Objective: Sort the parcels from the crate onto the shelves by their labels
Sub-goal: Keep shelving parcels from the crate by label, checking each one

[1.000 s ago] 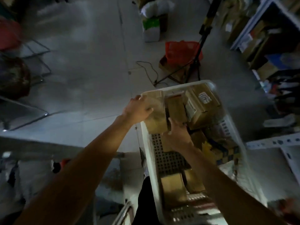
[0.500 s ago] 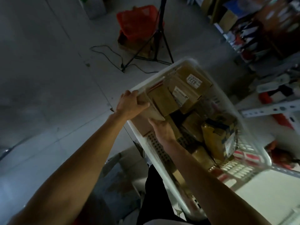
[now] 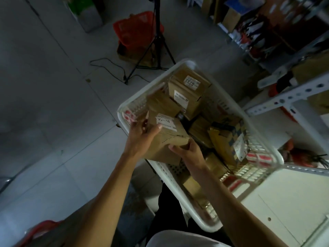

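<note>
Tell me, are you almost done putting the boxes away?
Not nearly. The shelves hold some things, but whether they came from this crate I cannot tell. Right now both hands, left and right, hold one labelled parcel over the white crate. Many more parcels wait inside.

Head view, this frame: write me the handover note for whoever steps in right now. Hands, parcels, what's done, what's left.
Left hand: grips the left side of a brown parcel, thumb on top near its white label.
Right hand: holds the same parcel at its near right corner.
The parcel is at the near left of the white crate, raised above the rim; its handwritten label is too blurred to read.
Other parcels lie in the crate, one marked 0233.
Done: one parcel picked up.
Left: read its label, carry it to the shelves on the right, then sort the remaining parcels.
</note>
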Action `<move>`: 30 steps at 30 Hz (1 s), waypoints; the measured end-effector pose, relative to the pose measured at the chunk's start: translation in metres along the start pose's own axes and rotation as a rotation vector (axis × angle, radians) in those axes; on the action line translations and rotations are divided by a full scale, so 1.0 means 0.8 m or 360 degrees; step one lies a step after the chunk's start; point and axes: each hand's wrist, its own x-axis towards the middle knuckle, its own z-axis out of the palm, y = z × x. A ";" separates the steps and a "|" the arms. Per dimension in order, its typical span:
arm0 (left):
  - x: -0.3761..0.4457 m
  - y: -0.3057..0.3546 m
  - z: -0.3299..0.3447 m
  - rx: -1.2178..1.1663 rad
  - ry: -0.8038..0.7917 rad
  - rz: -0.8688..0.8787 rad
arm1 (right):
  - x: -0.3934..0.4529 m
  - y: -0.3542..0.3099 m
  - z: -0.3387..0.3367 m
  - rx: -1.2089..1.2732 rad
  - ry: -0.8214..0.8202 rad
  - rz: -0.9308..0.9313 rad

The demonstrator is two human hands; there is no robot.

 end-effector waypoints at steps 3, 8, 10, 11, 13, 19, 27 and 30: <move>-0.037 0.009 0.024 -0.0249 -0.0005 -0.0065 | -0.017 0.007 -0.032 0.0009 -0.0092 -0.0147; -0.095 0.010 0.071 -0.0344 -0.0123 -0.0059 | -0.059 0.015 -0.090 -0.0016 -0.0197 -0.0436; -0.122 0.012 0.096 -0.0398 -0.0102 -0.0018 | -0.081 0.018 -0.117 -0.0019 -0.0202 -0.0508; -0.137 0.014 0.108 -0.0417 -0.0095 -0.0003 | -0.091 0.021 -0.131 -0.0028 -0.0191 -0.0538; -0.167 0.016 0.135 -0.0415 -0.0088 0.0047 | -0.113 0.029 -0.160 -0.0070 -0.0190 -0.0582; -0.261 0.002 0.216 -0.0324 -0.0041 0.0203 | -0.188 0.069 -0.260 0.0145 -0.0156 -0.0678; -0.293 0.078 0.236 -0.0018 -0.0186 0.0378 | -0.286 0.117 -0.375 0.0280 -0.0241 -0.0781; -0.297 0.105 0.234 0.0083 -0.0637 0.0308 | -0.316 0.125 -0.409 0.0232 -0.0308 -0.0806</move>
